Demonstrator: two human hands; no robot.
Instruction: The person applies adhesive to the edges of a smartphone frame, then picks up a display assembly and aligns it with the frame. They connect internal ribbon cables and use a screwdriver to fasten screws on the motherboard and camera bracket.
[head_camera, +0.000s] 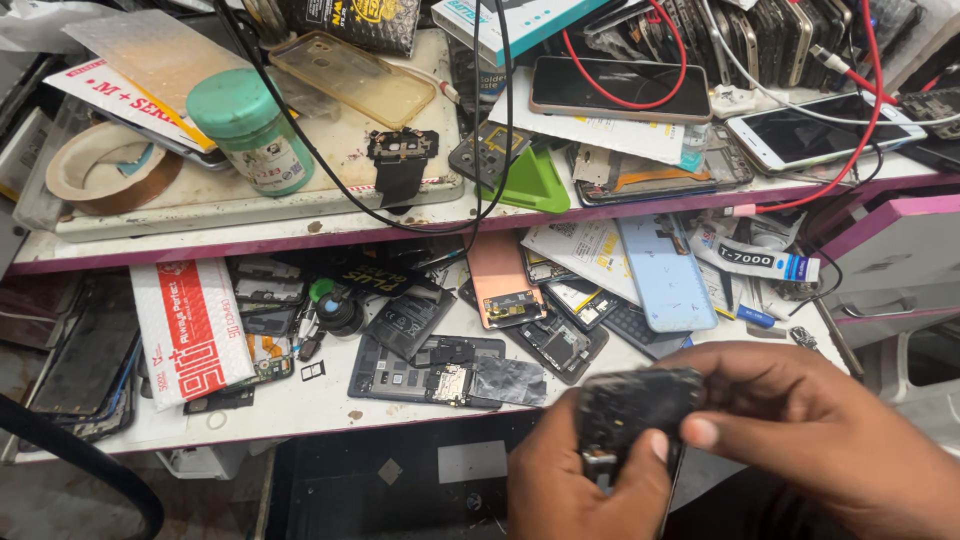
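Black, blurred phone part (640, 405) pinched between both hands (700, 450).

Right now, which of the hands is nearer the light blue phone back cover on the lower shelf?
Right. The right hand lies just below the light blue cover; the left hand sits lower and further left.

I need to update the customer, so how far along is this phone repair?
Looks mid-job. Done: an opened phone frame lies stripped on the lower shelf, parts beside it. In hand: the left hand and right hand both grip a dark phone part, blurred. Left: nothing looks reassembled yet.
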